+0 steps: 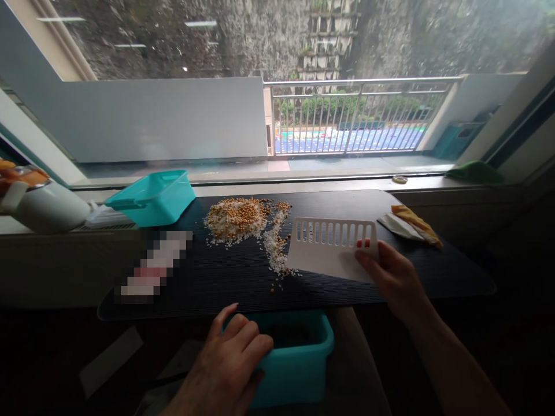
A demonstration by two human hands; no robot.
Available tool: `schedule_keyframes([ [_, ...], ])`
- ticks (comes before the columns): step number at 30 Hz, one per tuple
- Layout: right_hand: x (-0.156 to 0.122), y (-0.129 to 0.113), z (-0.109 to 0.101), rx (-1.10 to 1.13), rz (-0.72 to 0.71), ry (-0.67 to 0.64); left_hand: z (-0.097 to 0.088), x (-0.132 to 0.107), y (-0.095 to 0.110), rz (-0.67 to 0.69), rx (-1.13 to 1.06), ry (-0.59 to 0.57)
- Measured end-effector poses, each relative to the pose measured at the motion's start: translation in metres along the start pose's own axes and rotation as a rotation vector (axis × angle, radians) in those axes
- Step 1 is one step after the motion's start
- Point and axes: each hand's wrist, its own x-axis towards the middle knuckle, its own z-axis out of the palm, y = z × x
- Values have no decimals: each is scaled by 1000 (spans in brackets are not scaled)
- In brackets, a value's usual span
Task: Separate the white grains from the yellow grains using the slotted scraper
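My right hand [392,271] is closed on the right end of a flat white slotted plastic scraper [325,254]. The scraper's left edge is beside a thin strip of rice grains [274,242] mixed with a few yellow beans. Farther left, a larger pile of rice and soybeans [237,218] lies on the black tabletop [347,294]. Below the table's front edge, my left hand [236,358] grips the near left rim of a teal plastic bin [299,372], with the index finger raised toward the table edge. The bin's inside is too dark to make out.
Another teal bin [158,199] stands at the back left, near a white pot-like container [50,199]. A blurred-out paper-like item [156,266] lies at the left; a yellow and white folded cloth or packet [414,225] at the right. A window sill [243,188] runs behind.
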Motion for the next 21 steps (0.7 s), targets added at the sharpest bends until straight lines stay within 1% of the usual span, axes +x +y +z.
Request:
schedule_keyframes([
  [2,-2,-3,1,31,23,5,0,-1,0,-1,-1,-4],
  [6,-6,-8,2,68,45,54,-1,0,1,-8,-4,-14],
  [10,-12,-9,2,90,72,-11,-2,0,0,-9,4,-8],
  [14,-27,-15,6,125,118,-110,-5,-3,0,-24,-2,-7],
  [16,-34,-18,10,144,132,-147,-7,-5,0,-26,-9,-1],
  [21,-38,-15,28,157,97,-157,-21,-10,0,-21,21,9],
])
